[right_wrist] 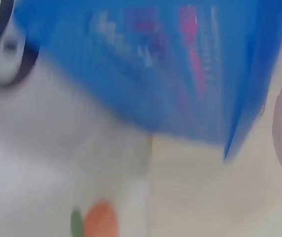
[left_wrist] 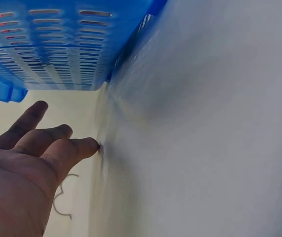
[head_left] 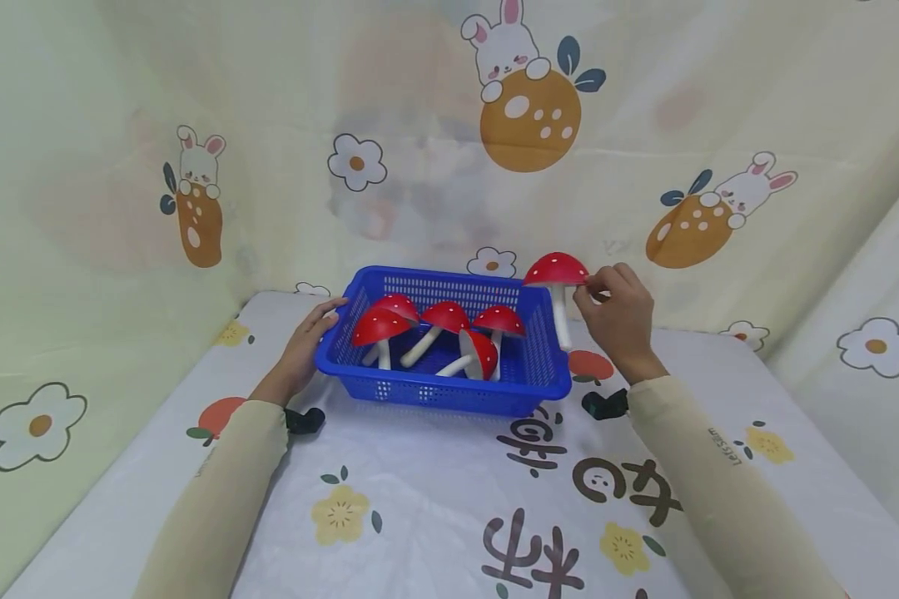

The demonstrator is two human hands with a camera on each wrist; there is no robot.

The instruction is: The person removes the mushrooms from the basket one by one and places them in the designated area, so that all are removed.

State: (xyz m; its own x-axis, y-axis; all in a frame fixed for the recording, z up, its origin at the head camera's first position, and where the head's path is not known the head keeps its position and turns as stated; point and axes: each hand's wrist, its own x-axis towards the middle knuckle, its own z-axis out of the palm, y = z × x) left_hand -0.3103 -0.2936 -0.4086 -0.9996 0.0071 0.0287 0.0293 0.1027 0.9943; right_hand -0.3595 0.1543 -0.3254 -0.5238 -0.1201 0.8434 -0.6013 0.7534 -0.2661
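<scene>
My right hand (head_left: 620, 312) pinches the cap edge of a red toy mushroom (head_left: 558, 270) with white dots, its pale stem hanging down at the right end of a blue plastic basket (head_left: 434, 395). Inside the basket lie several more red mushrooms (head_left: 499, 319), tipped at different angles. At the basket's left end is my left hand (head_left: 303, 345), fingers extended near the rim. The left wrist view shows that hand's fingers (left_wrist: 44, 138) spread below the slotted basket wall (left_wrist: 57, 49). Blur in the right wrist view hides the right hand's grip; the basket (right_wrist: 155, 89) fills its upper part.
A white printed cloth (head_left: 404, 491) with flowers, fruit and dark lettering covers the table. Behind it hangs a pale curtain (head_left: 285, 183) with rabbit and flower prints, close to the basket's far side. Dark straps (head_left: 605, 405) show at both wrists.
</scene>
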